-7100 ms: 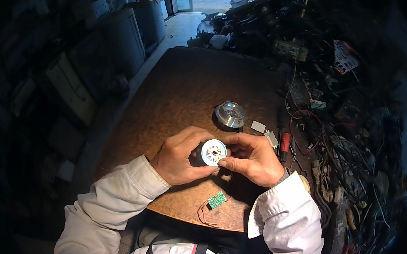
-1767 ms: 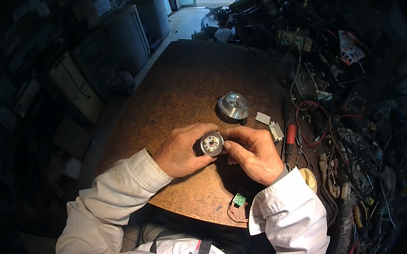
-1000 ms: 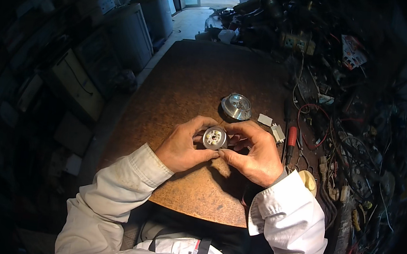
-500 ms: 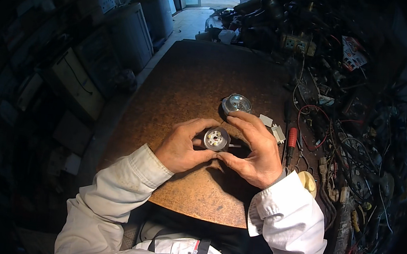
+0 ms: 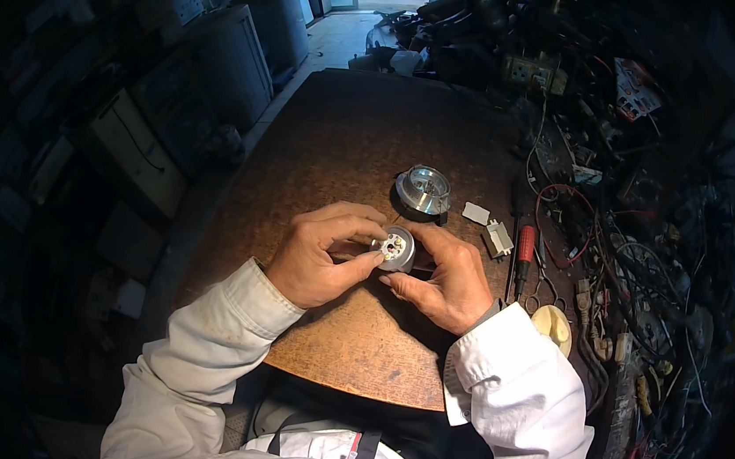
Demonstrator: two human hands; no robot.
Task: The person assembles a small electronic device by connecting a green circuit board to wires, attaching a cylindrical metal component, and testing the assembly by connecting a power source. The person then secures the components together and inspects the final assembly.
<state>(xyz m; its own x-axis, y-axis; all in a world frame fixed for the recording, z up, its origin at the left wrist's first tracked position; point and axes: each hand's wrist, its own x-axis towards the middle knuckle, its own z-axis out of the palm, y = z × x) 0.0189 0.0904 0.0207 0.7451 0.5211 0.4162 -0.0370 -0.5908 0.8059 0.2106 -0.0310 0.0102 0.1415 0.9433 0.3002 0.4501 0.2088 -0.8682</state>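
Between my hands, over the near half of the table, is a small round grey lamp head [image 5: 397, 247] with a white disc and small yellowish LEDs on its face. My right hand [image 5: 448, 279] grips it from the right, thumb below and fingers behind. The thumb and forefinger of my left hand [image 5: 316, 256] are pinched together at its left rim. A small shiny edge shows at those fingertips, too small to make out. Just beyond my hands stands a clear-and-silver round lamp housing [image 5: 425, 190].
Right of the housing lie a white flat piece [image 5: 476, 213] and a small white box [image 5: 497, 239]. Beside them are a red-handled screwdriver [image 5: 526, 247], scissors [image 5: 548, 298] and a cream-coloured round piece [image 5: 553, 327]. Tangled cables [image 5: 645, 283] crowd the right side. Cabinets [image 5: 224, 65] line the left.
My left hand has shifted from wrapping the lamp head's side to pinching at its left rim. The lamp head has turned slightly and moved a little right and up.
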